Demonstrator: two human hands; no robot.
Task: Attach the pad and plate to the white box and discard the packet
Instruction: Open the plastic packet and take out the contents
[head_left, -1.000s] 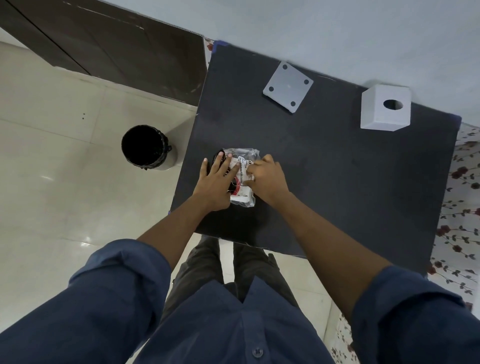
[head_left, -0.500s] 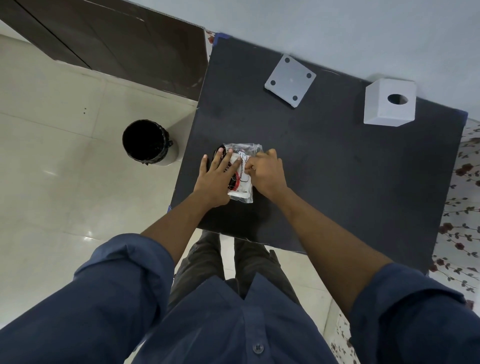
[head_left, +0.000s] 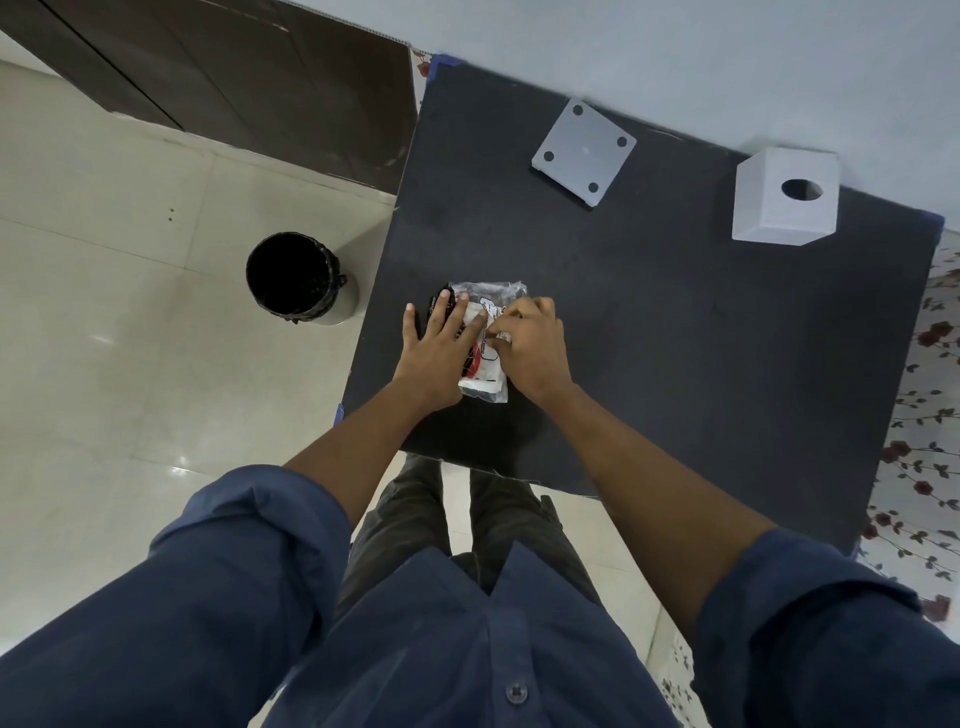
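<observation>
On the floor off the table's left edge, a black bin (head_left: 295, 280) is standing open-mouthed, well apart from the work; probably where the wrapper is going.

Near the front-left corner of the dark table (head_left: 675, 338), both hands are working on the packet (head_left: 485, 366). Left hand (head_left: 436, 353) is lying flat, fingers spread, pressing down on the packet's left side and on something dark beneath or beside it, possibly the pad; cannot tell which. Not gripping, only pinning. Right hand (head_left: 530, 345) is curled, fingertips pinching at the packet's top-right edge, seemingly hunting for a tear point.

Packet is looking like thin clear film with a white and red printed insert: light, crinkly, slippery, soft enough to buckle. Judgement: best held by a pinch at a sealed edge or corner while the other hand anchors it, as is happening now. Contents seem flat and small.

Farther back, mid-table, the grey square plate (head_left: 584, 150) with four corner holes is lying flat, well beyond both hands. It reads as stiff and thin; edges are the likely hold.

At the far right, the white box (head_left: 779, 208) with a round hole on top is sitting untouched, well apart from the hands.
</observation>
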